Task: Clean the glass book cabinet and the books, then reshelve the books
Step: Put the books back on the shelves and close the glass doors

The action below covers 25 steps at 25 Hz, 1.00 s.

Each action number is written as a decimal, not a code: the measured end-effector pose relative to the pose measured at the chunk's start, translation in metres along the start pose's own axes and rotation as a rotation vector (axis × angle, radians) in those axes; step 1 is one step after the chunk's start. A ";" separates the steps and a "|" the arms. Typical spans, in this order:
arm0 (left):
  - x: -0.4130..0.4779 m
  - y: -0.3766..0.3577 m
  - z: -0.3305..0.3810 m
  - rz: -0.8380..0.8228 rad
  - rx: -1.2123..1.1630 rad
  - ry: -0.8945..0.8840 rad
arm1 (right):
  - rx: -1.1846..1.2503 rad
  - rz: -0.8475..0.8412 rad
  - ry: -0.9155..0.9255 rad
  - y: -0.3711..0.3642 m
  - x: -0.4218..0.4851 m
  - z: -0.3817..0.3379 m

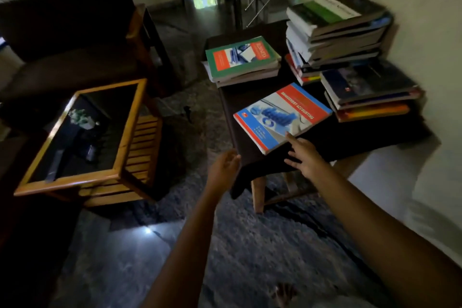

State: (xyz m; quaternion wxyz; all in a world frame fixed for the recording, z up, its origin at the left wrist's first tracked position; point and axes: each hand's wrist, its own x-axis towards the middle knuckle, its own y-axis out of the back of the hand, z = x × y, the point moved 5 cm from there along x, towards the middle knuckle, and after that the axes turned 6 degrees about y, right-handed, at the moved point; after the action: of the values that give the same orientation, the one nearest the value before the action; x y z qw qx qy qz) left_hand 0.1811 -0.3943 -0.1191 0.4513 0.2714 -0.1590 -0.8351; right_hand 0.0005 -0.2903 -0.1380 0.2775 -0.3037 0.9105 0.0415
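Over the near edge of the dark table (355, 132) our right hand (303, 157) reaches forward. The red-and-blue Management Accounting book (282, 115) lies flat just beyond it, turned at an angle, with its near corner under our index fingertip. Our left hand (225, 165) is off to the left, at the table's near left corner, apart from that book. Between the two hands a dark cloth (250, 175) hangs off the table edge. Further back on the table lie a short pile topped by a green-and-orange book (242, 57), a tall stack (335, 30) by the wall, and a lower stack (370, 87) just right of the angled book.

Much is dim and blurred. The cloth merges with the dark tabletop, so we cannot tell where it ends or whether our left fingertips touch it. Titles on the stacks are unreadable.

Our right hand is spread wide, fingers straight and fanned, holding nothing; only the index fingertip meets the book's cover. Our left hand shows its back, fingers loosely extended and close together, gripping nothing we can see. Well to the left stands a wooden glass-topped side table (82, 132).
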 end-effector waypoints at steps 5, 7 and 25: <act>0.087 -0.003 0.055 -0.037 0.136 -0.161 | 0.179 0.273 0.016 -0.021 0.068 0.007; 0.126 -0.009 0.064 -0.053 0.159 -0.256 | 0.174 0.385 0.075 -0.018 0.083 0.012; 0.257 -0.078 0.074 -0.876 -0.059 0.157 | -0.866 0.644 -0.108 -0.106 0.064 -0.046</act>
State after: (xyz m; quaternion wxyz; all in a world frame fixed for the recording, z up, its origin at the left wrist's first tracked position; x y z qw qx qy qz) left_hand -0.0292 -0.5663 -0.1793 0.0734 0.3624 0.0296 -0.9286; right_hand -0.0028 -0.4218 -0.1231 0.1467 -0.0933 0.8415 0.5115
